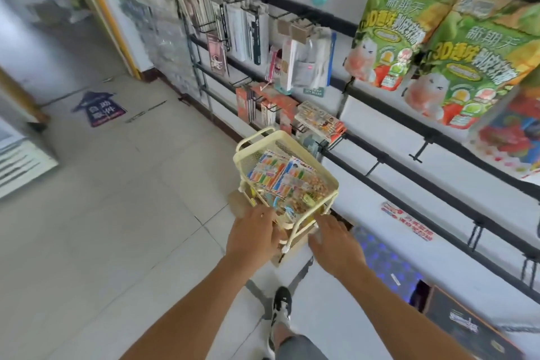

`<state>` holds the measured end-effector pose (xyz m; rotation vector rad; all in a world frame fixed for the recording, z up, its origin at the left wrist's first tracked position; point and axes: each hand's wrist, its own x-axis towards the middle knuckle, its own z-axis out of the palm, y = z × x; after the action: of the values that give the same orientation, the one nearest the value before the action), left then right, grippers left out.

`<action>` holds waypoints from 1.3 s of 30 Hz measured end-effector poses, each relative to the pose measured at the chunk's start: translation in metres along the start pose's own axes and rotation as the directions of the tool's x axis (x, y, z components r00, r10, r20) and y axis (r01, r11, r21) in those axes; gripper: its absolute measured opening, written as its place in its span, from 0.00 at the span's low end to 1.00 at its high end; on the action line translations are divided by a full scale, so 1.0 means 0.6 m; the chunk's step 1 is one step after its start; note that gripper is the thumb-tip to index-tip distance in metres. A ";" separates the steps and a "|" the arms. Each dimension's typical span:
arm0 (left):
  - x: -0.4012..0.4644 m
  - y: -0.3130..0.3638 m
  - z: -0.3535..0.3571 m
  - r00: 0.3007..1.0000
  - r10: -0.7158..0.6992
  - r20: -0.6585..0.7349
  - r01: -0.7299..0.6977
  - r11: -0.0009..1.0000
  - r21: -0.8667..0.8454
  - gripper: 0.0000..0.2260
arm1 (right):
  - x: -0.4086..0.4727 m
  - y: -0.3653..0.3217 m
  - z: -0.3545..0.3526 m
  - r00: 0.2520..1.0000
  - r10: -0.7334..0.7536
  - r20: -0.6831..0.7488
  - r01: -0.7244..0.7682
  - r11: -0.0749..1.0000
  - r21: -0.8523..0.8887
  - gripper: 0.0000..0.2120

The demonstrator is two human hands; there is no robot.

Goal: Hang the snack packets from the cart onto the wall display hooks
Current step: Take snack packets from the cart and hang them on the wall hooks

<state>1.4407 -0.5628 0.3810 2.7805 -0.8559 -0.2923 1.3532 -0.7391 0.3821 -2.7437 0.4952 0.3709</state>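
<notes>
One cream mesh cart (pixel 306 145) on floor. In its top basket: two flat packets with coloured sticks (pixel 270 172), one packet of brownish snacks (pixel 314 183); smaller items below, count unclear. Two large green snack bags (pixel 391 35) hanging on wall display, side by side. One red-and-blue bag (pixel 514 137) beneath them. One blue arrow floor sticker (pixel 99 108). One red floor sticker (pixel 407 219). Two hands: left hand (pixel 252 235), right hand (pixel 336 244). One shoe (pixel 281 305) visible.

green bags (pixel 400 35) — "3d", perhaps; rest blurred
</notes>
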 end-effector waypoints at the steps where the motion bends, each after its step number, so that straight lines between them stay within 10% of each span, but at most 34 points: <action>1: 0.014 -0.011 0.005 1.000 -0.001 0.017 0.001 1.000 -0.006 0.19 | 0.017 -0.006 0.007 1.000 0.003 0.020 -0.003 1.000 0.002 0.26; 20: 0.372 -0.146 0.040 0.938 0.212 0.275 -0.208 0.977 -0.046 0.16 | 0.345 -0.056 0.079 0.931 0.306 0.200 -0.343 0.920 0.188 0.25; 39: 0.572 -0.236 0.123 0.656 0.596 0.463 -0.569 0.794 -0.215 0.16 | 0.464 -0.162 0.186 0.564 0.804 0.187 -0.751 0.406 0.521 0.29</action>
<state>1.7754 -0.6558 0.2304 2.2096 -1.7774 -0.9346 1.6201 -0.6942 0.2210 -1.7782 1.6559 0.2354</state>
